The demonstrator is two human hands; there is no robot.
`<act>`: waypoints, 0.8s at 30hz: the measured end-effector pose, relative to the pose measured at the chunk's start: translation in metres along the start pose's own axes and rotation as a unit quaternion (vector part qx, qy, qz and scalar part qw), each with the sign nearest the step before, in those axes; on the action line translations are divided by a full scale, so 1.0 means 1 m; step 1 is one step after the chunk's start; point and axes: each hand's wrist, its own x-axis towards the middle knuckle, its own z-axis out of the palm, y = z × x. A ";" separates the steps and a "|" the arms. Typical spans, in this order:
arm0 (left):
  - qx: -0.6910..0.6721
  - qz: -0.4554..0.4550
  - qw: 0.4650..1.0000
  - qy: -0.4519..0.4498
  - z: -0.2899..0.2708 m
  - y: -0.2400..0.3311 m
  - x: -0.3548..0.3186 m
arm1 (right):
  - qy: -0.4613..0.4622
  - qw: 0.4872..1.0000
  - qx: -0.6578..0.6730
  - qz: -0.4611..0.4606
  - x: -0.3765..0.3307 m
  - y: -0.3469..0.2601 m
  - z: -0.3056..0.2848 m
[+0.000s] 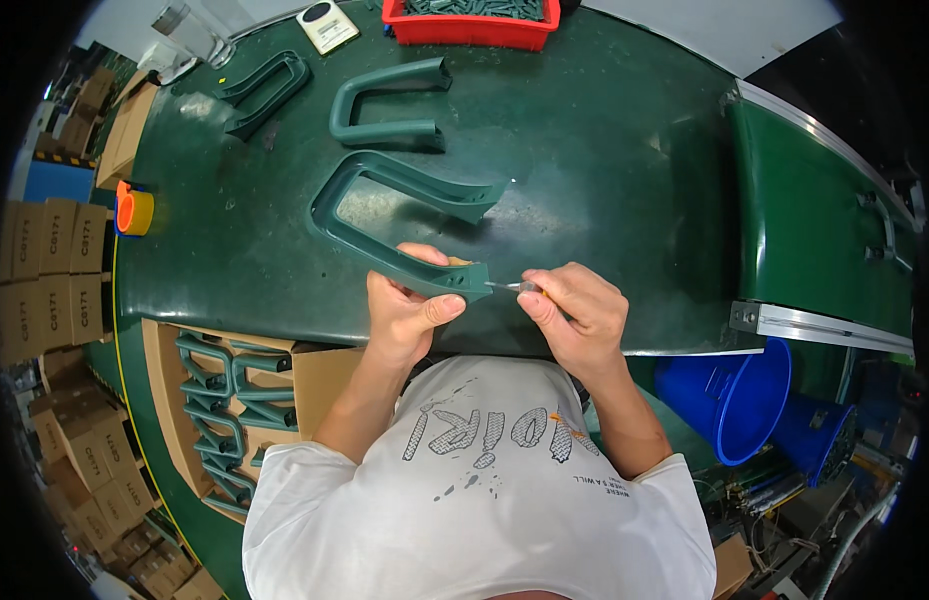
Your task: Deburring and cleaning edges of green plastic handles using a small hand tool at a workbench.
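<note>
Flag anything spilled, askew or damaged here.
Nothing stands out. No spill or break shows. The left hand grips a green frame; the right hand holds a slim tool at its end. Two other frames lie at different angles on the table, with no visible damage.

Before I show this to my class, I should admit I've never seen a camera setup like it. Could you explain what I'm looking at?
There is no machine here, just a person's two bare hands. The single picture comes from a wide fisheye camera on their head, looking down, which is why straight edges bend. Picture left is the person's left.

The left hand holds a green U-shaped part near one end. The right hand grips a slim tool, its metal tip at that end.

On the green table lie two similar parts, one farther left and one nearer the middle, plus a red bin of small green pieces.
</note>
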 end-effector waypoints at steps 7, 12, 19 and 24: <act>0.030 0.002 0.999 -0.022 0.006 0.003 -0.006 | 0.104 0.989 -0.052 0.092 0.007 0.028 0.005; 0.032 0.009 0.998 -0.044 0.005 0.002 -0.007 | 0.104 0.988 -0.040 0.103 0.006 0.032 0.009; 0.029 0.002 0.998 -0.055 0.007 0.003 -0.008 | 0.101 0.989 -0.051 0.091 0.003 0.035 0.009; 0.020 -0.008 0.998 -0.061 0.006 0.000 -0.008 | 0.109 0.989 -0.040 0.087 0.002 0.036 0.010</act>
